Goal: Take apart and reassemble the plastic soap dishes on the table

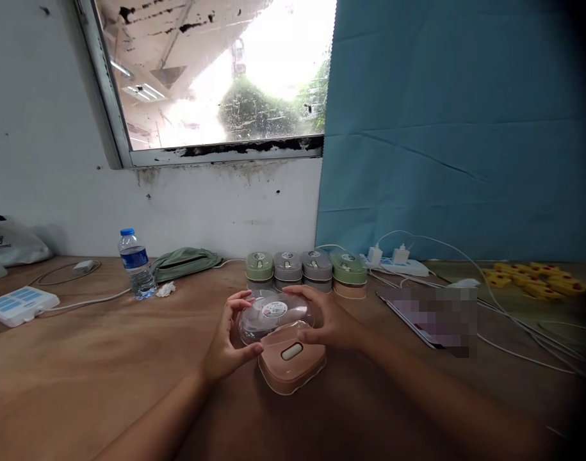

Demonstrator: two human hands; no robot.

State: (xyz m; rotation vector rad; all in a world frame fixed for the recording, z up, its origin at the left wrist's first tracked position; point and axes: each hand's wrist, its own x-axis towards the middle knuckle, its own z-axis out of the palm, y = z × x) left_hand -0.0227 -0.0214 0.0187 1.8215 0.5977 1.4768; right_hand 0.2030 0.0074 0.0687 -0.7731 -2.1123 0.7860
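In front of me is a clear plastic box [285, 301] with a round white label on top. Against its near side leans or lies a pinkish-brown lid [293, 368] with a pale oval piece in its middle; I cannot tell whether the two are joined. My left hand [230, 339] curls round the left side of the clear box, its thumb reaching to the lid's edge. From the right, my right hand [328, 320] grips the box's far right edge with its fingers, while its thumb rests on the lid. The bottom of the clear box is hidden.
Behind stands a row of lidded boxes, including a green one [259, 266] and a green-and-tan one [349, 274]. A water bottle [137, 266] and a green pouch [187, 262] are at left. To the right lie a tablet-like thing [408, 320], white cables and yellow pieces [533, 278].
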